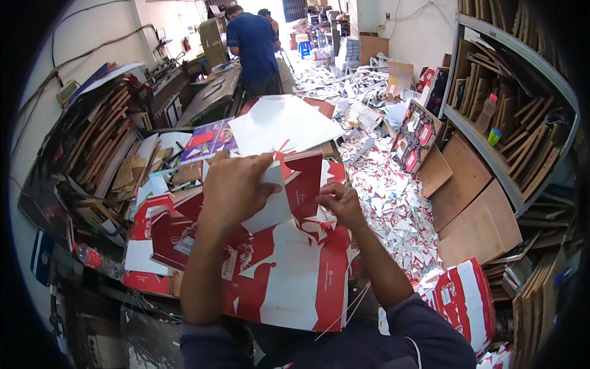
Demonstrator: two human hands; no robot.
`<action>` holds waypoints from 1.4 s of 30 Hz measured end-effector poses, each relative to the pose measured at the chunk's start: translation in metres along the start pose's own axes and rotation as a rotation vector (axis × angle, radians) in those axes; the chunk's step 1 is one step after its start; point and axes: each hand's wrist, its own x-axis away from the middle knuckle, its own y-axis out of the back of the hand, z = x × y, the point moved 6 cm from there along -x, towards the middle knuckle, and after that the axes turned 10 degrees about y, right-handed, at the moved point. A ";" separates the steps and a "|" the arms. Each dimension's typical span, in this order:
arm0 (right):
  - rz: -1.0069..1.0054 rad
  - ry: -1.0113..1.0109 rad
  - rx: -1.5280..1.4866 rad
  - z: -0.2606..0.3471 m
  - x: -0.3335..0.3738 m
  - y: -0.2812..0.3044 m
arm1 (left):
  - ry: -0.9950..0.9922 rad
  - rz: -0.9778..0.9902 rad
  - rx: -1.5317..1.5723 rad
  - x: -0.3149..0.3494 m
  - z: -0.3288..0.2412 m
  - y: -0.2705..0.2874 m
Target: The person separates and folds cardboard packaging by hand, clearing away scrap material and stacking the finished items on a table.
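A stack of red and white printed die-cut card sheets (pixel 289 277) lies in front of me. My left hand (pixel 232 187) presses flat on the top sheet and grips its white flap near the upper edge. My right hand (pixel 340 205) pinches a torn red and white scrap strip at the sheet's right side. Both forearms come up from the lower edge, in dark blue sleeves.
More red sheets (pixel 153 237) lie at the left. Paper scraps (pixel 393 203) cover the floor at the right. Wooden die boards fill a left rack (pixel 98 141) and right shelves (pixel 510 123). A person in blue (pixel 253 46) stands at the back by a machine.
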 end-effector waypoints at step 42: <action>-0.199 0.131 0.209 0.096 -0.039 -0.018 | 0.354 -0.334 0.922 0.039 0.079 0.084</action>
